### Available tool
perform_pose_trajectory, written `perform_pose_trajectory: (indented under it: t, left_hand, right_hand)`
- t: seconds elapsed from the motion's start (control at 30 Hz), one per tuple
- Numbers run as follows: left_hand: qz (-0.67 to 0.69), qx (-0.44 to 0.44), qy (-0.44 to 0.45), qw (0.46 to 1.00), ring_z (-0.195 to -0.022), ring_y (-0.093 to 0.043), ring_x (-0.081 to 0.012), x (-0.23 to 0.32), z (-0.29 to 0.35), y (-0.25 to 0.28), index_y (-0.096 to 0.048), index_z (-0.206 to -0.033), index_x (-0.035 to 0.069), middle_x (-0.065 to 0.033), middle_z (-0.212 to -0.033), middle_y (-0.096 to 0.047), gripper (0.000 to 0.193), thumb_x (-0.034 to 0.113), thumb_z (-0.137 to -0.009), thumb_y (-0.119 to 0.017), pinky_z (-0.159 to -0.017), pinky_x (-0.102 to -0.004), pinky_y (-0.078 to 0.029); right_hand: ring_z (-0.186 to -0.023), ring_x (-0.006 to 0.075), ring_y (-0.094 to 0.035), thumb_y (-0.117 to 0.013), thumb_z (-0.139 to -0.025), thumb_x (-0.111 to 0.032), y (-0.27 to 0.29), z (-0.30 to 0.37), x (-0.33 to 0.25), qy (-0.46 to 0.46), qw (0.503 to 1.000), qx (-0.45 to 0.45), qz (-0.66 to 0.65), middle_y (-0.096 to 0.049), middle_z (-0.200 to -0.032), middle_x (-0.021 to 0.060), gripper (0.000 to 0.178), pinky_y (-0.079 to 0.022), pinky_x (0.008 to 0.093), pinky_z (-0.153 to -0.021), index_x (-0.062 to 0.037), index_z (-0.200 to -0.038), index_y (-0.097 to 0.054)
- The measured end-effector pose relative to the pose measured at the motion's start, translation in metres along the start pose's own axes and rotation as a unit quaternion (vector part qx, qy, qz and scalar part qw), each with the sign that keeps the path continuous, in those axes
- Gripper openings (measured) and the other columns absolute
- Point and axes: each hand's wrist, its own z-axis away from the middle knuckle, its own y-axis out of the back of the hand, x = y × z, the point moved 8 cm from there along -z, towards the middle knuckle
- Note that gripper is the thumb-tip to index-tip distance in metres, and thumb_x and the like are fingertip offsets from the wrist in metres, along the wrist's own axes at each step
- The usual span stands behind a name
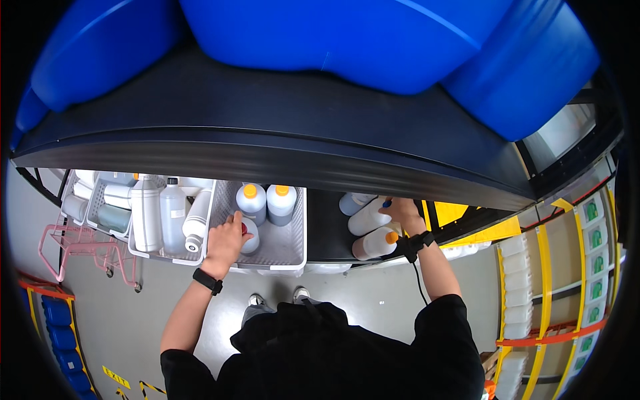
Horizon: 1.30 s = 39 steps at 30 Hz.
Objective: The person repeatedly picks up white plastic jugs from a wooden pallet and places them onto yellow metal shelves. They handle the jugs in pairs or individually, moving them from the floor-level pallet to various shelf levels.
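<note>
My left hand (225, 241) is closed around the top of a red-capped bottle (251, 243), which stands in a light grey plastic basket (303, 233). Two orange-capped bottles, a left one (249, 208) and a right one (281, 212), stand behind it in the same basket. On the dark shelf to the right, my right hand (402, 213) grips the blue cap end of a white bottle (365, 218) lying on its side. An orange-capped bottle (375, 245) lies nearer to me beside it, and another bottle (355, 203) lies behind.
Over my hands juts a black upper shelf (267, 100) bearing large blue drums (347, 40). Further baskets of bottles (147, 220) stand to the left. A pink cart (57, 247) is on the floor at far left. Yellow racks (545, 293) with white containers rise on the right.
</note>
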Motion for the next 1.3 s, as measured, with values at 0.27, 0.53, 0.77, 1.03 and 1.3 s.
perform_pose_trajectory:
  t: [0.27, 0.53, 0.77, 1.03, 1.3]
  left_hand:
    - [-0.003, -0.005, -0.001, 1.0, -0.078, -0.072, -0.0337, -0.001, -0.002, -0.002, -0.051, -0.116, 0.003, -0.0152, -0.095, -0.07, 0.052, 0.038, -0.086, -0.076, -0.065, -0.0432, -0.057]
    - [-0.005, 0.012, -0.006, 1.0, -0.077, -0.073, -0.033, -0.001, 0.0, 0.0, -0.051, -0.117, 0.003, -0.0152, -0.095, -0.07, 0.053, 0.037, -0.085, -0.077, -0.062, -0.0418, -0.057]
    - [0.005, 0.014, -0.001, 1.0, -0.078, -0.072, -0.0338, -0.001, 0.001, 0.001, -0.051, -0.116, 0.003, -0.0156, -0.096, -0.069, 0.052, 0.037, -0.086, -0.076, -0.063, -0.0426, -0.057]
    - [0.018, 0.007, -0.008, 1.0, -0.08, -0.072, -0.0348, 0.007, -0.002, 0.001, -0.05, -0.116, 0.004, -0.0156, -0.096, -0.069, 0.05, 0.034, -0.086, -0.077, -0.065, -0.0434, -0.056]
    - [0.015, 0.026, 0.013, 0.999, -0.079, -0.072, -0.0335, -0.002, 0.006, 0.004, -0.051, -0.116, 0.004, -0.0148, -0.096, -0.069, 0.051, 0.036, -0.085, -0.077, -0.064, -0.0423, -0.057]
  right_hand:
    - [-0.123, 0.04, -0.057, -0.087, -0.072, -0.032, 0.013, 0.001, 0.029, -0.003, 0.998, 0.058, -0.002, -0.059, -0.135, 0.0218, 0.069, -0.045, 0.0413, -0.107, -0.0045, -0.131, -0.061]
    - [-0.126, 0.0405, -0.055, -0.086, -0.074, -0.037, -0.001, -0.007, 0.037, 0.001, 0.998, 0.045, -0.033, -0.058, -0.137, 0.0212, 0.074, -0.045, 0.0422, -0.107, -0.006, -0.136, -0.058]
    - [-0.122, 0.0373, -0.058, -0.088, -0.071, -0.042, 0.01, -0.004, 0.006, 0.015, 0.999, 0.022, -0.018, -0.061, -0.132, 0.0208, 0.074, -0.043, 0.0393, -0.109, -0.0052, -0.13, -0.062]
    - [-0.112, 0.0324, -0.064, -0.082, -0.082, -0.035, -0.03, -0.065, 0.023, 0.162, 0.983, 0.077, -0.042, -0.069, -0.119, 0.0175, 0.052, -0.051, 0.0396, -0.097, -0.0074, -0.123, -0.066]
    - [-0.109, 0.0322, -0.065, -0.081, -0.082, -0.032, -0.003, -0.066, -0.009, 0.189, 0.976, 0.103, -0.002, -0.069, -0.116, 0.0169, 0.048, -0.052, 0.0399, -0.095, -0.0073, -0.121, -0.067]
